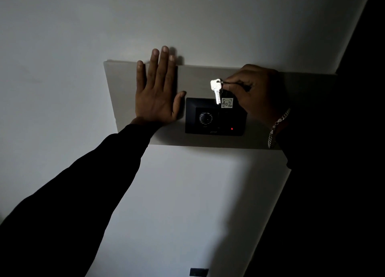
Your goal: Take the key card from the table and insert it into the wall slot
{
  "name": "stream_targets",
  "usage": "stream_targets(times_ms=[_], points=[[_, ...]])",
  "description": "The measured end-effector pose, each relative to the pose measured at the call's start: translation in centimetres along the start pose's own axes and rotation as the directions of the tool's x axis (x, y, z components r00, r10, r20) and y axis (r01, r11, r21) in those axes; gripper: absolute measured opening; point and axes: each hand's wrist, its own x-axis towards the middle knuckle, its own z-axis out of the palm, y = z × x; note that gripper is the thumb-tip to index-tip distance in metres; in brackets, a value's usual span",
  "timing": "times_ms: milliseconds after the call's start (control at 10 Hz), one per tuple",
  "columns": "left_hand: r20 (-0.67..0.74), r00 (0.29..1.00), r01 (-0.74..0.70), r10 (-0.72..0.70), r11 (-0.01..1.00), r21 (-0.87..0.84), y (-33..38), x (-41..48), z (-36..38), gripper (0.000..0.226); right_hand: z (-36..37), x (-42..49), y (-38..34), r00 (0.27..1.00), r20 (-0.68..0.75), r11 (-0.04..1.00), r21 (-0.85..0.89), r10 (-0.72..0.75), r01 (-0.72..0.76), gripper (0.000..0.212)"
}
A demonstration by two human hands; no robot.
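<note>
A black wall slot unit [208,122] with a small red light sits on a pale wall panel [123,85]. My right hand [256,91] pinches the top of a dark key card at the unit's upper right; the card carries a white tag [227,103] marked 402. A silver key [216,90] dangles from a ring at my fingertips, hanging over the unit's top edge. How deep the card sits in the slot is hidden by the dark. My left hand [157,89] lies flat and open on the panel, its thumb touching the unit's left side.
The room is dim, with white wall around the panel. A dark surface runs down the right side [358,131]. A small black wall plate [199,272] shows at the bottom. A silver chain bracelet [277,129] circles my right wrist.
</note>
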Motion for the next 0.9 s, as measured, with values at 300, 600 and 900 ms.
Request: stream_targets(times_ms=[300, 600, 900], points=[[0.069, 0.998, 0.002, -0.002, 1.000, 0.001, 0.2, 0.0, -0.4, 0.075, 0.8, -1.6, 0.7, 0.996, -0.081, 0.999, 0.032, 0.028, -0.025, 0.010], [0.250, 0.968, 0.001, 0.009, 0.999, -0.038, 0.0, 0.5, -3.1, 0.076, 0.1, -2.0, -0.2, 1.000, -0.014, 1.000, -0.004, 0.027, -0.027, 0.018], [0.384, 0.920, 0.027, 0.080, 0.963, -0.266, -3.9, 2.7, -8.8, 0.068, -1.7, 0.0, -3.7, 0.997, 0.017, 0.996, -0.056, 0.077, -0.076, 0.031]])
